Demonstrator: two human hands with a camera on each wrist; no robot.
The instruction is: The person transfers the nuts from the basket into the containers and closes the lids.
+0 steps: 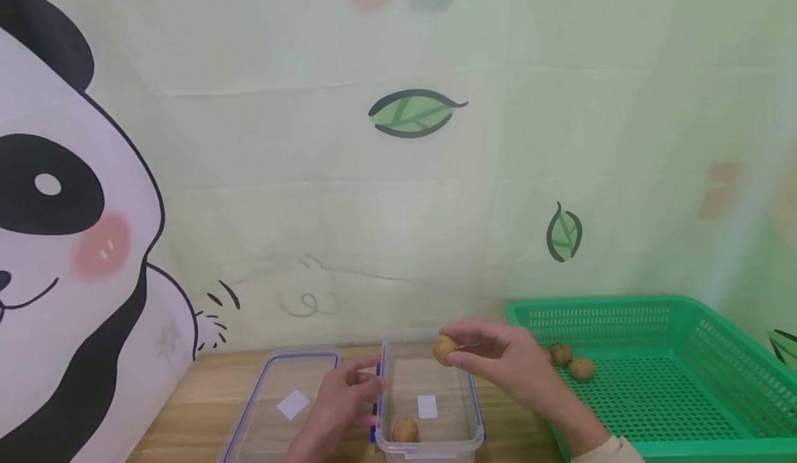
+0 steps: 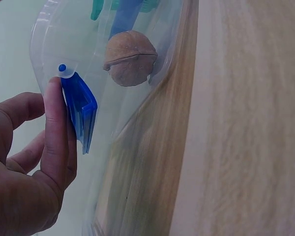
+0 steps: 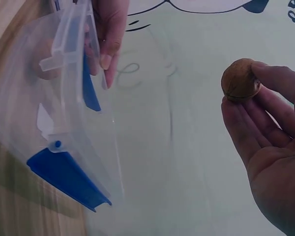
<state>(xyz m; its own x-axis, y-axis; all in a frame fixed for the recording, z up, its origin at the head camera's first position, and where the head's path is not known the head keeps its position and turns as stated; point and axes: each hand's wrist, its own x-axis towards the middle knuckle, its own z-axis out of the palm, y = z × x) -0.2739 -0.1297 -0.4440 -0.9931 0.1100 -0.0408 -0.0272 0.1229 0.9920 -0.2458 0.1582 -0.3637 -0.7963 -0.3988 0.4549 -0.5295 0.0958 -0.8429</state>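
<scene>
A walnut (image 1: 445, 349) is pinched between the thumb and fingers of my right hand (image 1: 507, 362), above the right rim of a clear plastic container (image 1: 429, 445). In the right wrist view, the held walnut (image 3: 240, 79) shows apart from the container. My left hand (image 1: 339, 397) is at the container's left side, its fairly straight fingers (image 2: 55, 132) touching the wall beside a blue clip (image 2: 82, 110). Another walnut (image 1: 405, 430) lies inside the container at the near end; the left wrist view shows this walnut (image 2: 131, 58) through the clear wall.
A green basket (image 1: 685, 311) stands on the right, with several walnuts (image 1: 581, 369) at its left side. Left of the container lies a clear lid (image 1: 274, 373) with a blue seal. A wooden table (image 1: 187, 407) is underneath, and a printed cloth (image 1: 280, 172) hangs behind.
</scene>
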